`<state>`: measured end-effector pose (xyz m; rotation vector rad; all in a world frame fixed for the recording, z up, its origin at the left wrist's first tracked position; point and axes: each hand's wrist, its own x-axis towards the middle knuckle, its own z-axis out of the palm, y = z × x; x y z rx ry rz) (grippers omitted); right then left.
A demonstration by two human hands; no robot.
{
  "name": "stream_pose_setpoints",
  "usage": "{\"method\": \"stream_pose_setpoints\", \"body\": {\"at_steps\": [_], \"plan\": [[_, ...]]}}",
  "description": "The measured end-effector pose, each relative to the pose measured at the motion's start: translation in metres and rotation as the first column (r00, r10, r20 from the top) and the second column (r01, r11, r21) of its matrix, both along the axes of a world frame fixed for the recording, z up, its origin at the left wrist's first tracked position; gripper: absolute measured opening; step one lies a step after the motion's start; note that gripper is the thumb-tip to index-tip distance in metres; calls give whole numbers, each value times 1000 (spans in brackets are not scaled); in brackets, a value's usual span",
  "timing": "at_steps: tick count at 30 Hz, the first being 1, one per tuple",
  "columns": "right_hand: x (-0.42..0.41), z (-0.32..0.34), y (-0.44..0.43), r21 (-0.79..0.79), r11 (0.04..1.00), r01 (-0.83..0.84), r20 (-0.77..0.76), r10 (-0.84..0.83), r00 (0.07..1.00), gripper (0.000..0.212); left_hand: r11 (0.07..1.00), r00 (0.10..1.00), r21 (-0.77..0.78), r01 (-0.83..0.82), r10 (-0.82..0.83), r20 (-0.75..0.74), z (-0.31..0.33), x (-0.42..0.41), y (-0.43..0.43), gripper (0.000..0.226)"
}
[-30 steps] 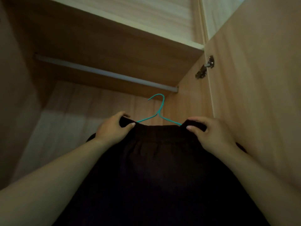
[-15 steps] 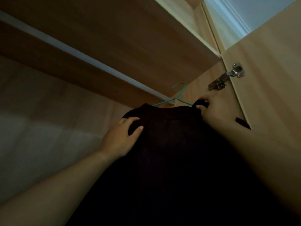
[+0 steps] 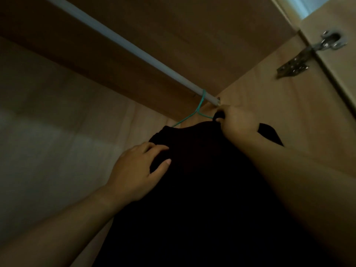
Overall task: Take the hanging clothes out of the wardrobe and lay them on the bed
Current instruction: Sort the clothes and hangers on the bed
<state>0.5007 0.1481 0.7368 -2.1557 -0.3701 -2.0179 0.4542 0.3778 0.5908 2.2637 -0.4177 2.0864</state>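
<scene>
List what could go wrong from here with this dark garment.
1. The green hanger is hooked over the rod; pulling outward without lifting could snag or bend its thin wire.
2. The left hand grips only the dark garment, so the fabric may slide off the hanger.
3. The right hand is close beside the side panel and may scrape it.

Up top, rail runs under shelf, from upper left to side panel at right; hanger hooked over the rail's right end, just beside the panel; garment on the hanger, below the rail, before back panel; left hand on the garment's upper left; right hand at its upper right corner, just under the rail's end; hinge upper right, joining side panel and door.
</scene>
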Motion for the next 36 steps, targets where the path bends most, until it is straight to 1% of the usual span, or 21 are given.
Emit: {"method": "stream_pose_setpoints", "body": {"at_steps": [2,4,5,8,11,14,16,20,22,24,26,28,30,32,36], "plan": [[4,-20,0,-15,999,49,89,-47,995,28,1000,1000,-7,-18,18,-22,-12,9,6,62],[-3,-42,2,-26,993,116,150,-111,982,36,999,999,-19,-38,37,-37,-25,14,10,62],[-7,-55,5,-28,991,135,155,-129,979,42,998,998,-25,-49,48,-43,-32,16,11,62],[-15,-97,15,-64,993,100,59,-96,994,53,997,996,-23,-67,66,-52,-54,17,14,59],[-9,-156,21,-168,980,109,-58,-120,991,59,998,995,-42,-41,37,-89,-83,17,15,58],[1,-232,21,-282,942,185,-89,-217,972,61,999,980,-20,-35,30,-196,-120,11,14,60],[-3,-288,15,-298,936,188,-153,-241,958,61,1000,961,8,-25,26,-274,-152,5,12,61],[-37,-409,-14,-369,924,103,-330,-234,914,61,991,916,3,136,-124,-381,-229,-12,-1,58],[-65,-468,-34,-392,917,75,-442,-259,859,61,977,875,-20,214,-201,-441,-271,-24,-13,58],[-98,-521,-54,-382,921,71,-562,-293,774,60,959,827,-53,279,-268,-493,-311,-39,-26,59],[-134,-560,-72,-347,935,72,-656,-297,694,59,929,761,-107,355,-353,-545,-345,-57,-43,58],[-166,-591,-84,-324,944,70,-707,-290,645,58,897,676,-155,413,-416,-608,-381,-70,-60,59],[-194,-614,-93,-275,958,82,-728,-264,632,57,881,580,-211,423,-442,-684,-414,-77,-79,60],[-216,-630,-100,-206,974,97,-731,-219,646,57,858,480,-278,431,-479,-735,-445,-78,-95,61],[-235,-654,-116,-53,988,147,-688,-143,712,58,782,333,-437,444,-597,-730,-490,-80,-129,57]]}}
